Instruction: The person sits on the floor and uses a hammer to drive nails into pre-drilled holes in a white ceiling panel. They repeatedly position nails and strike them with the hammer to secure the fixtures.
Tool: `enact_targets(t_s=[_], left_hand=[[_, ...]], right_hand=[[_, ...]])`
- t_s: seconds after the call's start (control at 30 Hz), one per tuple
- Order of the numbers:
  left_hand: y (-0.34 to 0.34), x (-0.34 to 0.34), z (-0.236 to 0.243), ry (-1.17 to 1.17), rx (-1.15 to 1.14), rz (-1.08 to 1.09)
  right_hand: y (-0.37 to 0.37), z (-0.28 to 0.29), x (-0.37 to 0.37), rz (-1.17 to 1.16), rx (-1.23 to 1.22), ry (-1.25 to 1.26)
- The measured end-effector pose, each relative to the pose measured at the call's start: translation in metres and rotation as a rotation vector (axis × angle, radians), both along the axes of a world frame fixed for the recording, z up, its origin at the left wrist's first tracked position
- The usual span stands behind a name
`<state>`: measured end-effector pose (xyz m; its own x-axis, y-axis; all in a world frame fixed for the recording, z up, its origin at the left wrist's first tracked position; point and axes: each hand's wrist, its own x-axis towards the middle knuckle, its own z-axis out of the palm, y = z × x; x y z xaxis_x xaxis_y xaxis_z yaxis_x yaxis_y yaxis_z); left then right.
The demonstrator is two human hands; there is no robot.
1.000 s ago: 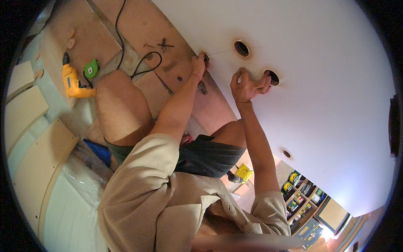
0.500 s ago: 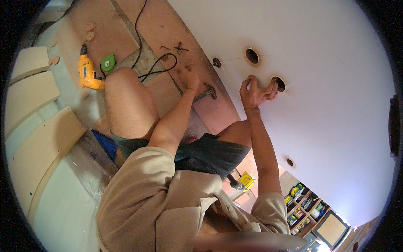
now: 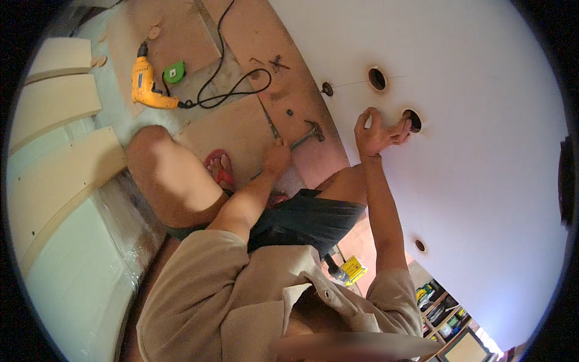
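My left hand (image 3: 278,158) is low over the brown boards, its fingers closed round the handle of a claw hammer (image 3: 314,131) that lies there. The hammer's head sticks out to the right of the hand. My right hand (image 3: 379,137) is raised against a large white panel (image 3: 476,120). Its thumb and fingers are apart and bent, and some fingertips reach the rim of a round hole (image 3: 412,120) with browned edges. Whether they go inside is hard to make out. Another round hole (image 3: 377,79) is above and left of it.
A yellow drill (image 3: 146,84) with a looped black cord (image 3: 226,93) and a green tape measure (image 3: 174,72) lie beyond my left knee. Curved pale boards (image 3: 69,175) stand along the left. A yellow box (image 3: 354,269) and shelving (image 3: 443,317) show at lower right.
My left hand has drawn back from beyond the hammer onto its handle. My left knee has swung left, uncovering a foot in a red sandal. The right hand stays by the hole; the view has shifted slightly.
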<state>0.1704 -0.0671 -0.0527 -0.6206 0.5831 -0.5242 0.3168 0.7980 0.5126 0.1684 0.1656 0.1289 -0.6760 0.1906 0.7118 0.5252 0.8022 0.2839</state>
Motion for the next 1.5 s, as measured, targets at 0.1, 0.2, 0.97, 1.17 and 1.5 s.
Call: enact_targets(t_s=[0.1,0.2,0.97,1.17,1.5], left_hand=[[0.002,0.004,0.012,-0.249,0.046,0.052],[0.002,0.014,0.006,-0.292,0.114,0.119],[-0.007,0.038,-0.019,-0.240,0.172,0.128],[-0.006,0.021,-0.011,-0.301,0.121,0.161],[-0.008,0.005,-0.023,0.058,0.125,0.334]], right_hand=[[-0.004,-0.006,0.000,0.029,-0.015,0.036],[-0.015,-0.002,0.001,0.092,-0.072,0.079],[-0.049,-0.196,0.075,-0.178,-1.303,-0.903],[-0.049,-0.207,0.073,-0.118,-1.250,-0.888],[-0.075,-0.171,0.031,-0.137,-1.088,-0.856]])
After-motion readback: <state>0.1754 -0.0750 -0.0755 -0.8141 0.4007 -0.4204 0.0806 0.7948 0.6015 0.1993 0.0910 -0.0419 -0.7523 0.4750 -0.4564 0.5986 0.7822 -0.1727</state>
